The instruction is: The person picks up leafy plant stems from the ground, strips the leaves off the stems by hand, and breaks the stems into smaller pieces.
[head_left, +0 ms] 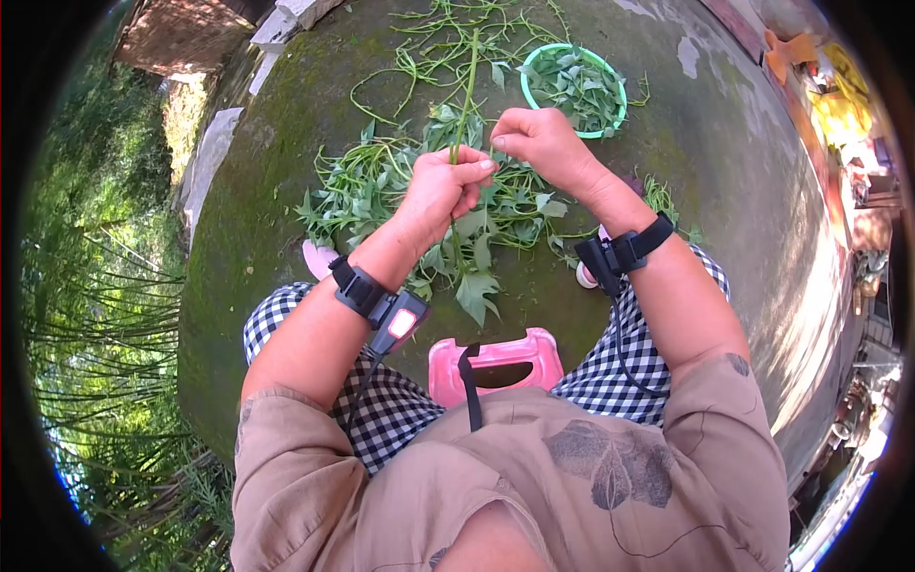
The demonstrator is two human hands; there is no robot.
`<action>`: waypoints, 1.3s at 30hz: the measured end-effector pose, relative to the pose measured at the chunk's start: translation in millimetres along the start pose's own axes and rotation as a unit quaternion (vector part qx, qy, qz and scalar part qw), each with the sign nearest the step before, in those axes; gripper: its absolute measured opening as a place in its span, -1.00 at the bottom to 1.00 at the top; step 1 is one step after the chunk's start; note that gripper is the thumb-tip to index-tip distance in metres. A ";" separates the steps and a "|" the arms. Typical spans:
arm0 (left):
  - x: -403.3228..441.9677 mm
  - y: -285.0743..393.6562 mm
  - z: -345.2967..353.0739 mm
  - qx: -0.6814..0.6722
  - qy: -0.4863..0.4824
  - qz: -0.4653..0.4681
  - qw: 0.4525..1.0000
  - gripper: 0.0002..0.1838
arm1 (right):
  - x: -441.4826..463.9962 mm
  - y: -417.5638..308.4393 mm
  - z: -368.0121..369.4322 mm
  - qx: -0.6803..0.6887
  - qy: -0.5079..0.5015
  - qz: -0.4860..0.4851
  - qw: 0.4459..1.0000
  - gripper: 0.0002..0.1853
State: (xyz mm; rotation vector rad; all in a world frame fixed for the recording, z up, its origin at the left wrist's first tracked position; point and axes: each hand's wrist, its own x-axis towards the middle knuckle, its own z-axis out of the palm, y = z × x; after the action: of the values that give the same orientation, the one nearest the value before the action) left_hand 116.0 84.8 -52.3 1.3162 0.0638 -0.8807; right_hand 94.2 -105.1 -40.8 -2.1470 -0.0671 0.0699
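Note:
My left hand (440, 189) is closed around a leafy green vine stem (471, 84). The bare end of the stem sticks up past the fingers, and broad leaves (475, 294) hang from its lower part. Just to the right, my right hand (548, 148) has thumb and forefinger pinched together close to the left fingertips. Whatever is in that pinch is too small to make out. Under both hands a heap of leafy vines (357, 191) lies on the ground. Beyond the right hand stands a green-rimmed basket (623, 95) with picked leaves in it.
Stripped stems (410, 71) lie loose on the mossy concrete ground (257, 181) at the far side. A pink plastic stool (448, 377) shows between my knees. Bushes (105, 305) grow along the left; assorted items, including a yellow bag (843, 100), line the right edge.

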 end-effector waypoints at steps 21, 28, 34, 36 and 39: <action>6.3 2.5 -25.2 -0.101 0.073 -0.023 0.992 -0.90 | -16.7 -4.9 13.8 -0.242 -0.018 -0.137 0.960 -0.92; 11.4 12.4 -49.8 -0.117 0.107 -0.005 0.987 -0.88 | -31.4 8.8 -7.1 -0.228 -0.022 -0.082 0.970 -0.90; 14.2 19.0 -72.0 -0.150 0.147 0.018 0.978 -0.86 | -54.6 36.3 -12.0 -0.281 -0.147 0.023 0.948 -0.87; 14.4 22.2 -76.7 -0.162 0.130 0.027 0.978 -0.84 | -70.4 37.9 -3.0 -0.237 -0.299 0.073 0.921 -0.72; 14.6 26.9 -75.7 -0.176 0.089 0.052 0.979 -0.83 | -103.0 46.0 31.0 -0.293 -0.437 0.076 0.847 -0.69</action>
State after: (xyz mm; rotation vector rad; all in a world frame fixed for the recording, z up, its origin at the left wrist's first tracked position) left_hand 174.3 141.4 -60.6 1.0513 0.2777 -0.6269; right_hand -9.9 -112.1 -93.8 -2.5344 -0.5014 1.2671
